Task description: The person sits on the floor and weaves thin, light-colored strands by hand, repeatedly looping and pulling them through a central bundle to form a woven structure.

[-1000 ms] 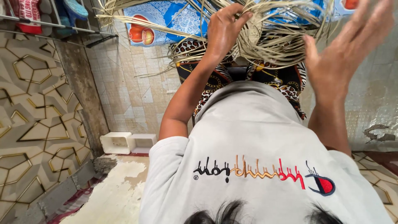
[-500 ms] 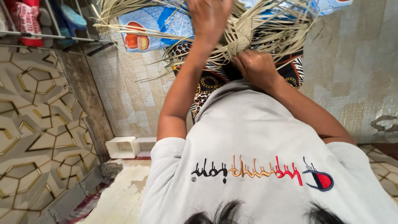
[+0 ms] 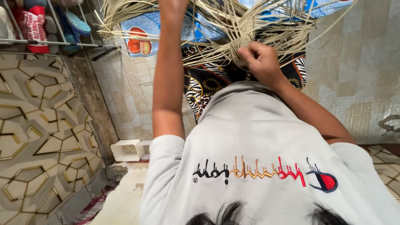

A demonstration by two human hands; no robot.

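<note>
The right hand [image 3: 260, 62] pinches its grip shut on the woven knot of the reed bundle [image 3: 233, 31], which lies at its 11 o'clock. The left hand [image 3: 173, 5] reaches into the strands at 12 o'clock; its grip is cut off by the frame edge, so I cannot tell. Below lies patterned cloth [image 3: 208, 85] and a tiled floor [image 3: 129, 100]; a wire shelf [image 3: 46, 41] sits at 10 o'clock. Strands fan outward from the knot, mostly running 9 to 3.
</note>
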